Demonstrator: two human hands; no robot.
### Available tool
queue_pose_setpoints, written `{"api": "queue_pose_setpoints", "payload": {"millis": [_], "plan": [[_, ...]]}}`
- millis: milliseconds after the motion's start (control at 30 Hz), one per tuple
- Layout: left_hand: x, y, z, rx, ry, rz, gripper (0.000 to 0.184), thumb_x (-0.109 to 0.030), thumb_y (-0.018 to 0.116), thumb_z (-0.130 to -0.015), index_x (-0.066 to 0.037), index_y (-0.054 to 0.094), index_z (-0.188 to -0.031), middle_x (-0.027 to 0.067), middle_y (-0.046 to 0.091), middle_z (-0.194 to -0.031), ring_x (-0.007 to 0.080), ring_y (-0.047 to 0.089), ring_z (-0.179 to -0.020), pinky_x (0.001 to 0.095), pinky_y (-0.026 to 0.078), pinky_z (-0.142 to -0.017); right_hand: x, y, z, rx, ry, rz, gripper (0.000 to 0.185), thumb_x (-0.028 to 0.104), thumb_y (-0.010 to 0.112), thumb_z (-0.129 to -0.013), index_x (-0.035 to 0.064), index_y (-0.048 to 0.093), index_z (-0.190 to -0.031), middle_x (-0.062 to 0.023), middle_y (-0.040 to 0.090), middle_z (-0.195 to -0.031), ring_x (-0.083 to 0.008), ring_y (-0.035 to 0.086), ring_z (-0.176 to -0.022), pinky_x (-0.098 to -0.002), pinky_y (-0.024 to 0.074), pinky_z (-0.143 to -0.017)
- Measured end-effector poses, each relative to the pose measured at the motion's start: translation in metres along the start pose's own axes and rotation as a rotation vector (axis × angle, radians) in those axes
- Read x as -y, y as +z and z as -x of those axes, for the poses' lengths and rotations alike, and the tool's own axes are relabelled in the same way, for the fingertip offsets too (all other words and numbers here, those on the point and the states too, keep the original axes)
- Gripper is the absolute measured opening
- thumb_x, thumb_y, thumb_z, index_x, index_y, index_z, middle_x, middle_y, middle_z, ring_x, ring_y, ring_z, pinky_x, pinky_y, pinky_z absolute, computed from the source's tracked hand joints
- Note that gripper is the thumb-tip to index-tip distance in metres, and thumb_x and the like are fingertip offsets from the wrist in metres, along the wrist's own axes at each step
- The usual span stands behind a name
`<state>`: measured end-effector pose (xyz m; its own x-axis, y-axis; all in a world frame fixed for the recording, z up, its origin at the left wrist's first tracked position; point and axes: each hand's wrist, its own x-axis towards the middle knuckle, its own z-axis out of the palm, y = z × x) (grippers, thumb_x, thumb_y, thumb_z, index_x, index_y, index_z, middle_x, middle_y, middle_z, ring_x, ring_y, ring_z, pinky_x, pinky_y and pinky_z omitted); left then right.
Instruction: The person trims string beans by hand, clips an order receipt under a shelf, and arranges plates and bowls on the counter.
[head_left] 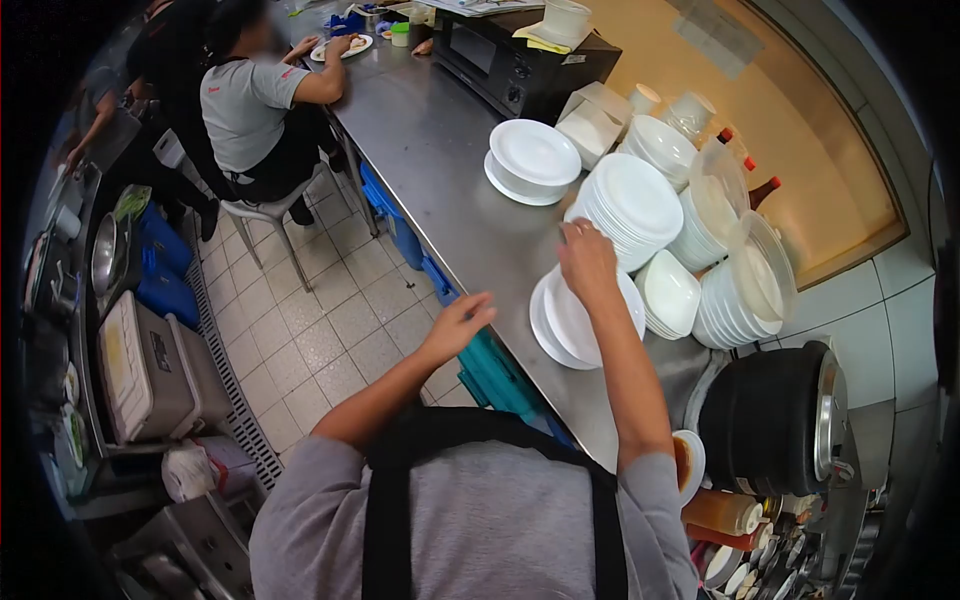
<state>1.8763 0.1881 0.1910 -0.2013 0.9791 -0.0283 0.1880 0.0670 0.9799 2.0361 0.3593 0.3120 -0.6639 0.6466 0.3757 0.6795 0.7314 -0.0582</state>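
My left hand [458, 322] hovers at the front edge of the steel counter, fingers stretched out, holding nothing. My right hand [588, 258] reaches over the counter with curled fingers, beside a tall stack of white plates [640, 195]. Whether it touches that stack or grips something small is hidden. Below the right forearm sit white dishes [560, 320], partly covered by it. To their right is a stack of squarish white bowls [668, 292]. Farther back, a white plate [535, 152] rests on top of other white dishes.
The steel counter [420, 165] carries a black microwave [500, 60], stacked bowls in clear plastic [750, 285], and a black round cooker [765, 420]. A seated person [245, 110] handles a plate of food at the far end. Grey bins [140, 370] stand left.
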Motion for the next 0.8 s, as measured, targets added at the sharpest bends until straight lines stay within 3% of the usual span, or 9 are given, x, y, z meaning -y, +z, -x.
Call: {"api": "queue_pose_setpoints", "payload": {"millis": [133, 200, 367, 500, 633, 800], "plan": [[0.051, -0.093, 0.043, 0.046, -0.078, -0.102, 0.044, -0.030, 0.062, -0.086, -0.002, 0.057, -0.119, 0.0163, 0.065, -0.106, 0.0258, 0.063, -0.097, 0.0339, 0.048, -0.085, 0.023, 0.057, -0.088, -0.096, -0.090, 0.134, 0.017, 0.010, 0.054, -0.080, 0.0020, 0.061, -0.093, -0.0174, 0.060, -0.107, -0.0296, 0.061, -0.091, -0.0426, 0.0459, -0.077], [0.093, -0.134, 0.067, -0.015, -0.245, -0.233, 0.042, -0.028, 0.063, -0.085, -0.002, 0.058, -0.118, 0.0174, 0.065, -0.106, 0.0273, 0.065, -0.092, 0.0356, 0.051, -0.081, 0.023, 0.087, -0.122, -0.140, -0.093, 0.231, 0.018, 0.009, 0.053, -0.079, 0.0027, 0.062, -0.093, -0.0153, 0.062, -0.102, -0.0283, 0.062, -0.091, -0.0431, 0.0459, -0.077], [0.117, -0.206, 0.114, -0.133, -0.447, -0.416, 0.041, -0.025, 0.064, -0.082, -0.001, 0.060, -0.114, 0.0163, 0.067, -0.096, 0.0281, 0.067, -0.083, 0.0352, 0.051, -0.076, 0.014, 0.111, -0.155, 0.111, -0.079, 0.349, 0.016, 0.008, 0.050, -0.080, 0.0028, 0.063, -0.088, -0.0136, 0.064, -0.090, -0.0288, 0.064, -0.083, -0.0416, 0.0501, -0.070], [0.140, -0.232, 0.123, -0.141, -0.456, -0.397, 0.041, -0.025, 0.063, -0.082, -0.001, 0.059, -0.115, 0.0148, 0.067, -0.093, 0.0278, 0.066, -0.079, 0.0361, 0.051, -0.073, 0.015, 0.093, -0.162, 0.135, -0.095, 0.335, 0.014, 0.008, 0.050, -0.080, 0.0023, 0.063, -0.083, -0.0152, 0.063, -0.086, -0.0308, 0.065, -0.079, -0.0416, 0.0525, -0.065], [0.147, -0.243, 0.115, -0.197, -0.465, -0.296, 0.040, -0.024, 0.063, -0.083, -0.001, 0.058, -0.116, 0.0149, 0.067, -0.095, 0.0274, 0.066, -0.081, 0.0356, 0.050, -0.074, 0.017, 0.067, -0.172, 0.163, -0.005, 0.254, 0.015, 0.014, 0.053, -0.082, 0.0040, 0.063, -0.086, -0.0162, 0.062, -0.090, -0.0335, 0.064, -0.079, -0.0433, 0.0518, -0.069], [0.154, -0.247, 0.112, -0.226, -0.476, -0.260, 0.040, -0.023, 0.062, -0.083, -0.001, 0.058, -0.116, 0.0160, 0.066, -0.096, 0.0273, 0.066, -0.084, 0.0351, 0.050, -0.076, 0.012, 0.085, -0.165, 0.249, -0.047, 0.304, 0.016, 0.015, 0.052, -0.082, 0.0041, 0.063, -0.086, -0.0169, 0.062, -0.091, -0.0347, 0.063, -0.079, -0.0447, 0.0512, -0.069]]}}
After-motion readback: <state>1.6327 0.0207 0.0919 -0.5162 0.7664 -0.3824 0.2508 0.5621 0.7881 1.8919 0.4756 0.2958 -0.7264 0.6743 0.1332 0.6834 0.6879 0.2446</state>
